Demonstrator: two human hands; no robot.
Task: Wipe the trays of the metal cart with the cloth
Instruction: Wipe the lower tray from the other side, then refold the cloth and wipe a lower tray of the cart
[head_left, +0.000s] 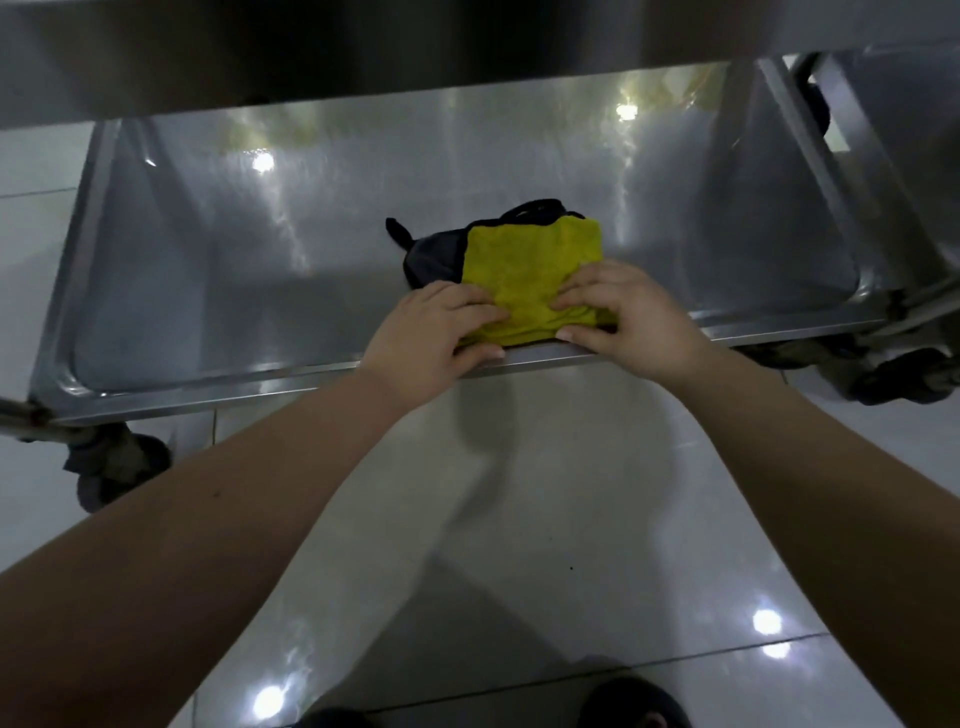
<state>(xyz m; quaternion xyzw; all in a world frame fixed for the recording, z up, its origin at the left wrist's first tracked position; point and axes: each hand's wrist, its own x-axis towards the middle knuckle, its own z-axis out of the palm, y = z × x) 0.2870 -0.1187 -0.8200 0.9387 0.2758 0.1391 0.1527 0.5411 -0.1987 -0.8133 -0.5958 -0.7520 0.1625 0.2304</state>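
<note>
A folded cloth (530, 260), yellow on top with a dark underside showing at its left, lies on the lower tray (234, 270) of the metal cart, draped over the tray's near rim. My left hand (431, 338) presses on the cloth's near left corner, fingers on top and thumb at the rim. On the near right corner rests my right hand (623, 312), gripping in the same way. Across the top of the view runs the upper tray (363, 47), seen from its front edge.
Caster wheels stand at the cart's near left (114, 467) and near right (904, 374). Glossy white floor tiles (545, 493) lie between me and the cart. Another metal frame (857, 130) stands at the far right. My feet show at the bottom edge.
</note>
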